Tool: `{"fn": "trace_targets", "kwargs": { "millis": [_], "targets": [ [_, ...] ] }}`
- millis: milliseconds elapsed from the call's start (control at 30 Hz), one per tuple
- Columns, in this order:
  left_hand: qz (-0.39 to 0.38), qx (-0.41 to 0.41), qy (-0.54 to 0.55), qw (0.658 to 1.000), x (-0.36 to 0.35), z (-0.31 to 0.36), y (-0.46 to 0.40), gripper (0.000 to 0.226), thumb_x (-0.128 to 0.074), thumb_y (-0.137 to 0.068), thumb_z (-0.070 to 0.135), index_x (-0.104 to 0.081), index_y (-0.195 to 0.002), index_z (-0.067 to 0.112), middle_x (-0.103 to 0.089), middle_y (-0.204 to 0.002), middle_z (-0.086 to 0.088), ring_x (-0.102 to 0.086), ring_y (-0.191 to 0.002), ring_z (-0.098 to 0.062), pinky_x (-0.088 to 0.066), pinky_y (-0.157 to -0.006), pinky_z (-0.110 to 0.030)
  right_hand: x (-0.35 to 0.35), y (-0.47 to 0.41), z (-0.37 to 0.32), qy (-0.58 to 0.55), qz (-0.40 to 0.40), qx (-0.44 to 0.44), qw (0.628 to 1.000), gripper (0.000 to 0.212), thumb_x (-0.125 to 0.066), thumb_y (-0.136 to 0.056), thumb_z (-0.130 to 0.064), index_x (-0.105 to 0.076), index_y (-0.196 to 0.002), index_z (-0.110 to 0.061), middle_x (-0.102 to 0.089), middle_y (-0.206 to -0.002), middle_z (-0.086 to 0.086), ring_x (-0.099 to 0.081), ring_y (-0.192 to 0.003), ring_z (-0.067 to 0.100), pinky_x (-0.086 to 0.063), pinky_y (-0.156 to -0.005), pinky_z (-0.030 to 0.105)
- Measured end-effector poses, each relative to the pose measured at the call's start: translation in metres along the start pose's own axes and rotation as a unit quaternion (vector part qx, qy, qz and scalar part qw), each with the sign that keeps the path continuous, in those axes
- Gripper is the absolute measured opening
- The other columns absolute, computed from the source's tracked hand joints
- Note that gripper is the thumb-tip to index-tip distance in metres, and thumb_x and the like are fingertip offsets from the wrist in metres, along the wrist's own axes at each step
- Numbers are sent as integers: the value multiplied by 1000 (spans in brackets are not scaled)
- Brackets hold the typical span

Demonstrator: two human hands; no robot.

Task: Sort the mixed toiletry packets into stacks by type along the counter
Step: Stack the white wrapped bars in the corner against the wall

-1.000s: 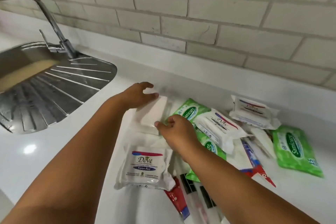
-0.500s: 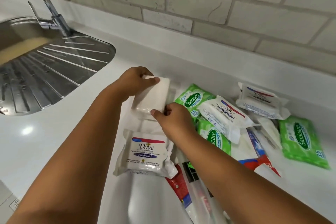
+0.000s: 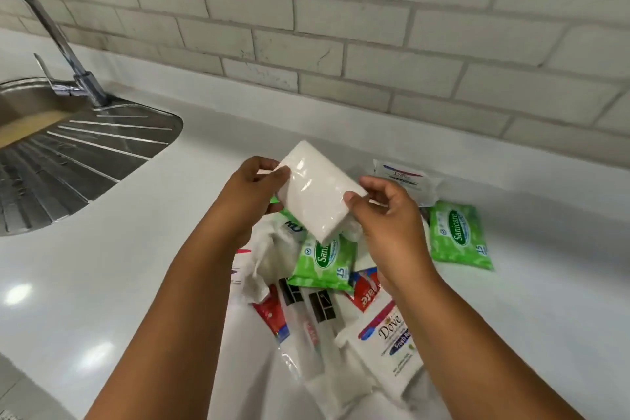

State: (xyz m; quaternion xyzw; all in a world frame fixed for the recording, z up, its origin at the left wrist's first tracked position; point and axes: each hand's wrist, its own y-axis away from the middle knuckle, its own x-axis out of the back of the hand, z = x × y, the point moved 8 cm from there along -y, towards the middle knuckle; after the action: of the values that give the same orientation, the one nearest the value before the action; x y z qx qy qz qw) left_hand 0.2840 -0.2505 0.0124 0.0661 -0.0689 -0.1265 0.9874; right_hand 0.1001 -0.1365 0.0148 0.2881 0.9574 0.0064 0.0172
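Note:
Both hands hold a plain white tissue packet (image 3: 315, 193) in clear wrap, lifted and tilted above the pile. My left hand (image 3: 250, 196) pinches its upper left end; my right hand (image 3: 388, 215) grips its lower right end. Below lie mixed packets on the white counter (image 3: 143, 249): a green Sanicare wipes pack (image 3: 324, 261) under the hands, a second green Sanicare pack (image 3: 458, 235) to the right, a white Dove pack (image 3: 392, 348) near my right forearm, another Dove pack (image 3: 404, 179) by the wall, a red toothpaste packet (image 3: 366, 291) and clear-wrapped toothbrushes (image 3: 306, 320).
A steel sink with ribbed drainer (image 3: 78, 153) and a tap (image 3: 68, 58) sit at the left. A grey tiled wall (image 3: 375, 37) runs behind the counter. Bare white counter lies between the sink and the pile, and to the right of it.
The white tissue packet was lying on the counter under both hands; now it is lifted clear of the pile and tilted. The view has shifted, so the pile sits lower in frame.

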Motion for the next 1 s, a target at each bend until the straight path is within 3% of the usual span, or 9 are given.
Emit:
{"fn": "trace_targets", "kwargs": {
  "millis": [67, 167, 267, 400, 567, 733, 1000],
  "targets": [
    [-14, 3, 4, 1000, -31, 0, 24, 15, -61, -93, 29, -57, -102, 17, -63, -93, -7, -61, -78, -17, -52, -75, -29, 39, 6, -9, -24, 39, 11, 999, 30, -71, -83, -14, -62, -110, -23, -63, -96, -8, -64, -89, 9, -53, -78, 23],
    [-34, 3, 15, 999, -83, 4, 58, 13, -63, -91, 32, -55, -92, 22, -63, -91, -5, -59, -78, -17, -52, -76, -34, 100, 18, -23, -49, 100, 35, 993, 31, -72, -83, -15, -57, -110, -21, -60, -92, -13, -60, -74, -4, -50, -66, 9],
    [-52, 2, 34, 998, -146, 12, 93, 16, -65, -89, 32, -54, -94, 21, -66, -91, -5, -60, -77, -20, -53, -82, -40, 171, 29, -34, -57, 165, 50, 983, 28, -74, -82, -23, -59, -105, -16, -61, -86, -11, -58, -68, -4, -48, -63, 7],
    [-72, -3, 48, 996, -225, 16, 133, 18, -64, -90, 33, -53, -101, 24, -63, -105, -7, -63, -81, -20, -56, -78, -34, 250, 45, -35, -68, 186, 38, 979, 19, -71, -84, -24, -63, -98, -14, -67, -91, 0, -61, -78, 12, -48, -66, 19],
    [-118, -8, 57, 991, -306, 22, 162, 17, -62, -90, 35, -54, -106, 32, -62, -118, -5, -64, -100, -23, -57, -83, -33, 329, 67, -42, -55, 184, 51, 980, 25, -67, -87, -19, -62, -112, -19, -67, -101, -4, -64, -89, 11, -48, -69, 17],
    [-181, -34, 10, 983, -380, 45, 182, 30, -63, -88, 40, -54, -114, 28, -65, -103, -6, -64, -85, -22, -55, -92, -43, 401, 84, -47, -54, 245, 60, 966, 32, -66, -88, -15, -61, -119, -21, -66, -107, -8, -63, -96, 7, -48, -72, 16],
    [-314, -63, -75, 944, -493, 64, 206, 30, -56, -90, 49, -50, -115, 33, -62, -98, -3, -66, -90, -25, -53, -93, -41, 503, 118, -44, -85, 371, 59, 923, 30, -66, -87, -13, -62, -116, -20, -67, -105, -5, -64, -97, 12, -50, -78, 24]
  ]
}}
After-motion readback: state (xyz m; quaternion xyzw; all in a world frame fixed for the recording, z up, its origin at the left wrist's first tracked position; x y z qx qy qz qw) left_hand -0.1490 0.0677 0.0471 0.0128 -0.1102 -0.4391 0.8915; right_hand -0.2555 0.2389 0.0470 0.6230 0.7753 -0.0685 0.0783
